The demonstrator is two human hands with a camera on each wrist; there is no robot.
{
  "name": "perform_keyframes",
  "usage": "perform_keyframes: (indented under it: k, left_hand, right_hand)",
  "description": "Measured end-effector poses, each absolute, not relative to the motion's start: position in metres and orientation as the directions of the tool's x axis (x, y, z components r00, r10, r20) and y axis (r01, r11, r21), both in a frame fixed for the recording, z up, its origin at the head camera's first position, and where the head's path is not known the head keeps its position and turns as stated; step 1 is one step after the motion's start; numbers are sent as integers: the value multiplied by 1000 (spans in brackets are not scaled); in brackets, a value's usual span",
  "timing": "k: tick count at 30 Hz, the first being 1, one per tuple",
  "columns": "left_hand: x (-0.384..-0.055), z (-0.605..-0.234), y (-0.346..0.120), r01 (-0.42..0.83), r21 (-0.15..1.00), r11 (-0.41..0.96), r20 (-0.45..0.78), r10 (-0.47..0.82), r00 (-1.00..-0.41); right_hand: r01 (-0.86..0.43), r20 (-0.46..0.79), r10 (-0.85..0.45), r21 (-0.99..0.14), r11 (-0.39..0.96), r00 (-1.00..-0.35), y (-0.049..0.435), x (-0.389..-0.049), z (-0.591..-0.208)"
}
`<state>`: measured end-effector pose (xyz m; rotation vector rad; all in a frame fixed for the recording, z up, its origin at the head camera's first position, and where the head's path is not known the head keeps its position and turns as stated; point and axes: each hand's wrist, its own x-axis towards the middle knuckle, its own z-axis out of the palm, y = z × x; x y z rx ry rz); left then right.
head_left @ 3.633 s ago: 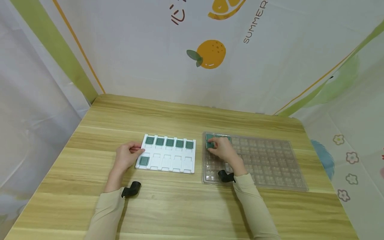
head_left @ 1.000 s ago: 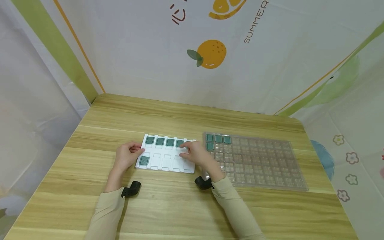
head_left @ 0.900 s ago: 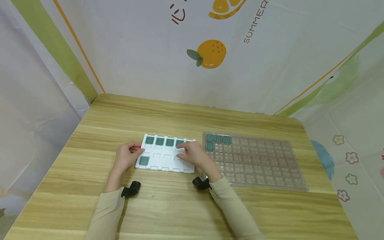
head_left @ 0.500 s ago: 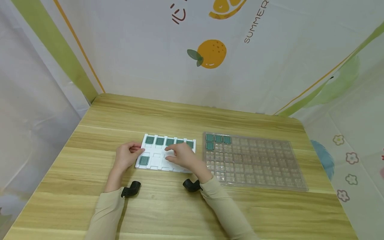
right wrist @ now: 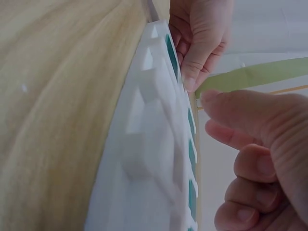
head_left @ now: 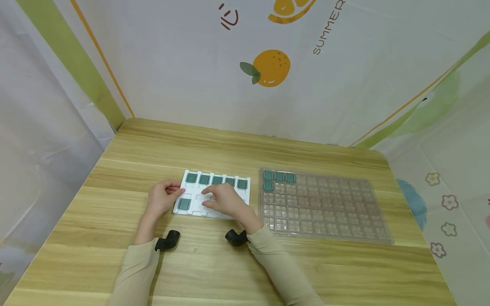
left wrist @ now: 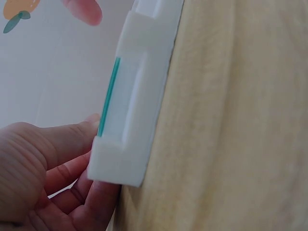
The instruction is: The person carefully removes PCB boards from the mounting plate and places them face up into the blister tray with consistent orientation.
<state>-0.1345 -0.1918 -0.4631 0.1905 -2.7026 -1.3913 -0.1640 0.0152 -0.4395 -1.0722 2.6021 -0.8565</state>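
Observation:
My left hand [head_left: 162,199] holds the left edge of a white tray [head_left: 226,205], thumb over the rim and fingers at its side. In the left wrist view, that thumb lies beside the teal edge of a board [left wrist: 109,96]. Small green circuit boards fill the tray's far row, and one circuit board [head_left: 184,204] sits in the near row's leftmost pocket. Above the tray's middle hovers my right hand [head_left: 226,199], thumb and forefinger apart with nothing between them. In the right wrist view, its other fingers [right wrist: 243,192] are loosely curled. The hand partly covers the near-row pockets.
To the right lies a clear plastic tray [head_left: 337,208] with many compartments. Several green boards [head_left: 279,177] occupy its far left corner. Both trays lie on a wooden table [head_left: 206,267], with a printed curtain [head_left: 183,72] behind it.
The right hand has let go of a circuit board in the clear tray's second row and moved left over the white tray, past its right pockets. The left hand has stayed put.

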Motion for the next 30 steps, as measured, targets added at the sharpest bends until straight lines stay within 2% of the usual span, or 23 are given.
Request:
perform_keyframes:
  k: [12, 22, 30]
  left_hand:
    - [-135, -463, -192, -59, 812, 581, 33, -147, -989]
    - [-135, -464, -192, -42, 811, 583, 51, -142, -989]
    - [-135, -464, -193, -39, 812, 582, 52, -138, -989]
  right_hand:
    - [-598, 42, -709, -574, 560, -704, -1, -160, -441]
    - [-648, 39, -730, -495, 579, -682, -16, -157, -442]
    - [-662, 26, -743, -475, 580, -669, -22, -157, -444]
